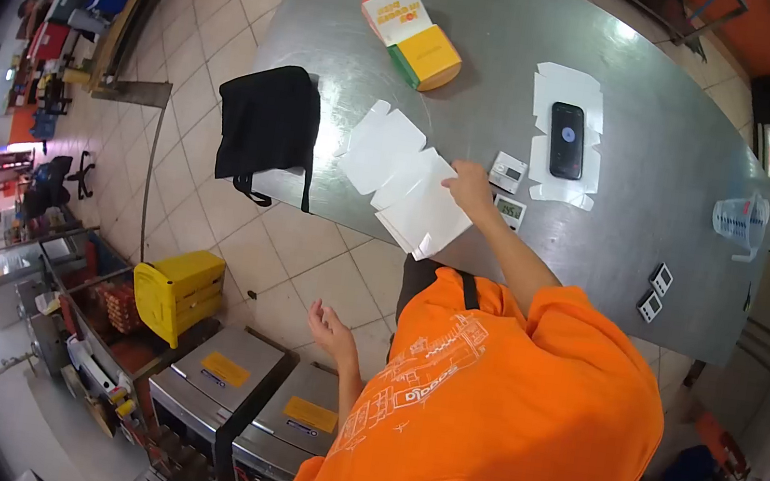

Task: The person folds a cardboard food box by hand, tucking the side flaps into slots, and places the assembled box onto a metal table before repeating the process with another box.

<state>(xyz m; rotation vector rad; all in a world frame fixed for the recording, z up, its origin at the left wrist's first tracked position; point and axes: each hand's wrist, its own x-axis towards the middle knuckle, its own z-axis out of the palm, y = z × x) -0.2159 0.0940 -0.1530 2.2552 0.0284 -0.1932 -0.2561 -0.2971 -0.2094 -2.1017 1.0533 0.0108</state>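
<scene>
A person in an orange shirt leans over a steel worktop (652,130), seen from a head-worn camera looking steeply down. One hand (470,188) rests fingertips-down on a stack of flat white carton blanks (406,190) that lies near the worktop's front edge, the lowest corner jutting just past it; from this warped view it reads as the right hand, and its grip looks loose, fingers pressing on the top sheet rather than clamped around it. The other hand (332,328) hangs free over the tiled floor, fingers spread and holding nothing. Just beside the pressing hand sit two small white digital timers (508,189), one touching distance from the wrist. Farther back lie a dark phone (567,140) on another unfolded blank, a folded orange-and-white food box (412,35), and a black bag (267,123) draped over the left edge. A clear measuring jug (741,221) stands at the right end, with two more small devices (656,291) near the front rim. The likeliest mishap from here: the overhanging blanks slide off onto the floor if the top sheet is dragged forward with only light fingertip pressure, or a sweeping wrist nudges the nearer timer toward the edge.
</scene>
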